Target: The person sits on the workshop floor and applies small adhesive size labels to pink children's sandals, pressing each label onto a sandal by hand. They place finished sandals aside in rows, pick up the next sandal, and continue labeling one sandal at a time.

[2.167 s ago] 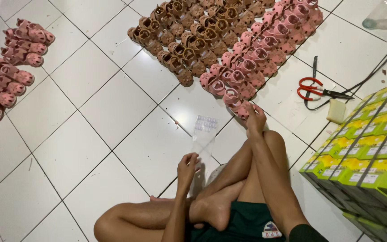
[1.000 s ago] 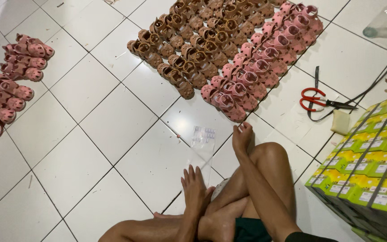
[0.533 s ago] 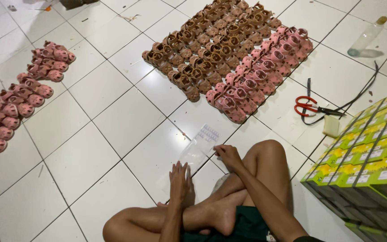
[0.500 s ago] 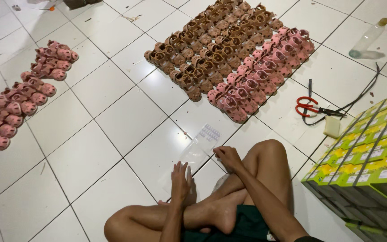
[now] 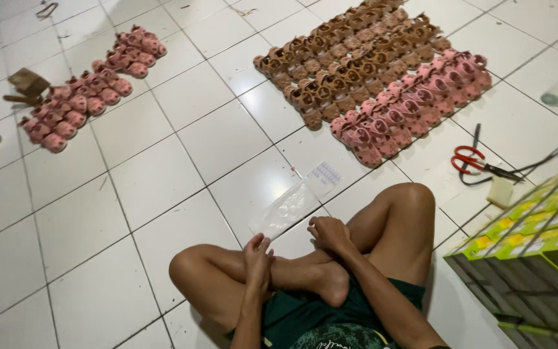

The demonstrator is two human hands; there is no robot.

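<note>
Clear plastic bag [image 5: 295, 201] flat on the white tiled floor [image 5: 163, 187], just ahead of the crossed legs, long axis slanting from lower left to upper right. Left hand [image 5: 258, 255] curled around the shin, empty. Right hand [image 5: 328, 231] loosely curled at the bag's near edge; contact unclear.

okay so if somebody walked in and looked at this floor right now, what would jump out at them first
Most striking are the small sandals in tight rows on the white tiled floor: a brown block with a pink block beside it at top right, and more pink ones at upper left. Nearer, the left hand and right hand rest on crossed bare legs, beside a clear plastic bag. Red-handled scissors and green and yellow boxes sit at right.
</note>
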